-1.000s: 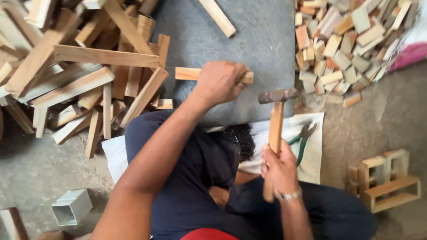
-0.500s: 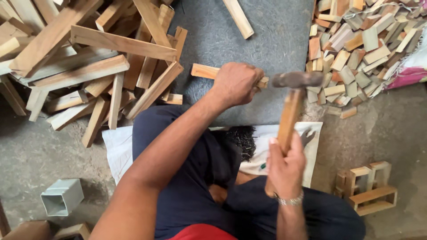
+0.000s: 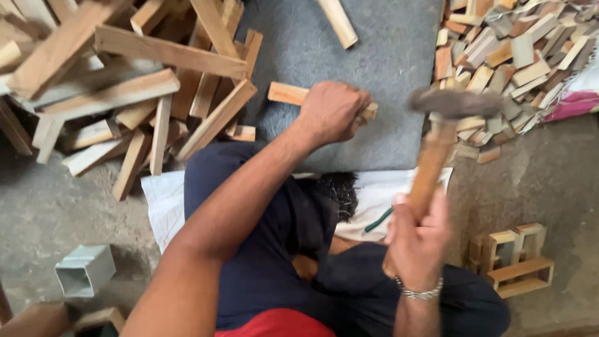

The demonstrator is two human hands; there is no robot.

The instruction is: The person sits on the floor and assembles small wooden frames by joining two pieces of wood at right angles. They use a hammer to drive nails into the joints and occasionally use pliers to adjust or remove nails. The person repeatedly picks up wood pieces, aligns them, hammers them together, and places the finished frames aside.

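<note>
Left hand [image 3: 334, 112] clamped on wooden strip [image 3: 288, 93] on grey mat [image 3: 387, 56], right hand [image 3: 417, 240] gripped hammer [image 3: 437, 150] raised, blurred, wood pile [image 3: 125, 81] far left

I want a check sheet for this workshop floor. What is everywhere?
Surface: grey mat on a concrete floor.
Job's things: wooden strip lying on the mat; hammer raised, blurred.
Clutter: long wood pieces heaped at left; short wood blocks at right; small wooden frames; white square tube.
Grippers: left hand presses the strip; right hand grips the hammer handle.
Cables: nothing seen.
Surroundings: white sack under the legs.
</note>
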